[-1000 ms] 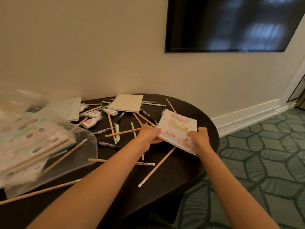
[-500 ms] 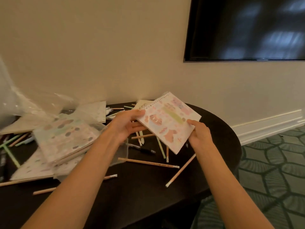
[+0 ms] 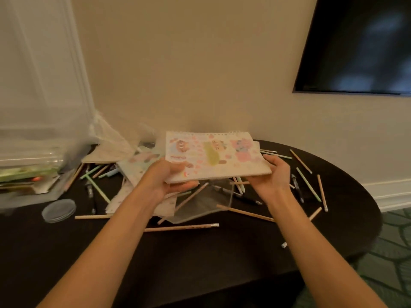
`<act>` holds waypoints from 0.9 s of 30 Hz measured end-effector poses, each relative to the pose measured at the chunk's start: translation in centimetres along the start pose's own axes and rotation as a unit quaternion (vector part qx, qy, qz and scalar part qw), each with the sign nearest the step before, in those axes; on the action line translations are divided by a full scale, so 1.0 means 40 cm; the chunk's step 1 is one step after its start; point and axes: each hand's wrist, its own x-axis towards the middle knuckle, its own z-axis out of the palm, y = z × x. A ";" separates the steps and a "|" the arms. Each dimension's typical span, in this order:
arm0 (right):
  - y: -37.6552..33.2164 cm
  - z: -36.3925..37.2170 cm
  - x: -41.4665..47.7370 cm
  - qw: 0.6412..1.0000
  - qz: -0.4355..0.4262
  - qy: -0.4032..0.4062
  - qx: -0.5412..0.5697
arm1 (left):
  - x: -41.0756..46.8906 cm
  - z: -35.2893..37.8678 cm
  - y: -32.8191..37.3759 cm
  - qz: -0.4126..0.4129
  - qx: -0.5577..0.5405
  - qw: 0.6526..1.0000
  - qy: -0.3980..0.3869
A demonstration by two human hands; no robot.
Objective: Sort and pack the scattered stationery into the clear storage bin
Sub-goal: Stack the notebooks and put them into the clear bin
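Note:
A spiral notebook (image 3: 213, 155) with a pastel cartoon cover is held level above the dark table (image 3: 222, 252). My left hand (image 3: 165, 177) grips its near left corner, thumb on top and fingers under it. My right hand (image 3: 272, 175) holds its right edge from below. The clear storage bin (image 3: 33, 134) stands at the far left with some stationery inside. Several wooden pencils (image 3: 181, 227), green pencils (image 3: 308, 182) and black pens (image 3: 297, 188) lie scattered on the table. More notebooks (image 3: 138, 167) lie under the held one.
A clear plastic sleeve (image 3: 204, 205) lies in the middle of the table. A small round clear lid (image 3: 59, 210) sits in front of the bin. A dark screen (image 3: 358, 43) hangs on the wall at the right. Patterned carpet (image 3: 393, 252) lies beyond the table's right edge.
Both hands lifted the cartoon notebook off the table, turned it level and carried it leftward. The view swung left, bringing the bin into sight.

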 end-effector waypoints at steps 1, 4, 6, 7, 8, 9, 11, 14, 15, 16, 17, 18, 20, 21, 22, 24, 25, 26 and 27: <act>-0.007 -0.001 -0.006 0.997 0.015 -0.005 -0.079 | 0.000 -0.016 0.011 -0.001 0.035 0.999 0.001; -0.006 0.013 -0.018 0.955 0.039 0.015 -0.295 | 0.003 -0.032 0.031 0.001 0.121 0.993 0.008; -0.006 0.015 -0.015 0.957 0.022 0.034 -0.288 | 0.009 -0.042 0.032 0.022 0.141 0.990 0.023; -0.011 0.012 -0.016 0.965 0.012 0.045 -0.257 | 0.016 -0.050 0.029 0.044 0.151 0.987 0.040; -0.017 0.006 -0.014 0.973 0.004 0.059 -0.224 | 0.025 -0.059 0.022 0.075 0.182 0.978 0.067; -0.023 -0.003 -0.016 0.978 0.001 0.070 -0.195 | 0.035 -0.072 0.014 0.112 0.246 0.958 0.100; -0.033 -0.024 -0.024 0.982 0.024 0.064 -0.174 | 0.053 -0.098 -0.005 0.159 0.458 0.867 0.111; -0.041 -0.051 -0.041 0.971 0.087 0.026 -0.220 | 0.058 -0.119 -0.051 0.103 0.733 0.671 0.033; -0.040 -0.060 -0.046 0.964 0.106 0.013 -0.242 | 0.061 -0.124 -0.066 0.088 0.771 0.631 0.024; -0.039 -0.071 -0.049 0.957 0.122 0.004 -0.263 | 0.070 -0.133 -0.080 0.079 0.790 0.608 0.025; -0.040 -0.080 -0.055 0.951 0.136 0.001 -0.279 | 0.076 -0.139 -0.086 0.085 0.794 0.601 0.029; -0.042 -0.089 -0.059 0.945 0.147 0.002 -0.291 | 0.080 -0.142 -0.086 0.101 0.788 0.607 0.033; -0.046 -0.101 -0.067 0.935 0.159 0.006 -0.318 | 0.073 -0.137 -0.075 0.131 0.777 0.614 0.036; -0.047 -0.102 -0.073 0.930 0.159 0.010 -0.331 | 0.064 -0.131 -0.066 0.143 0.775 0.615 0.034; -0.046 -0.104 -0.073 0.927 0.153 0.020 -0.341 | 0.055 -0.124 -0.057 0.152 0.772 0.616 0.037; -0.038 -0.105 -0.072 0.932 0.134 0.040 -0.336 | 0.040 -0.112 -0.047 0.152 0.767 0.621 0.051; -0.031 -0.103 -0.072 0.939 0.119 0.047 -0.319 | 0.036 -0.109 -0.047 0.147 0.768 0.620 0.055; -0.023 -0.099 -0.072 0.948 0.098 0.056 -0.299 | 0.034 -0.108 -0.046 0.138 0.770 0.620 0.059; -0.013 -0.093 -0.075 0.954 0.075 0.068 -0.281 | 0.032 -0.106 -0.046 0.126 0.777 0.614 0.062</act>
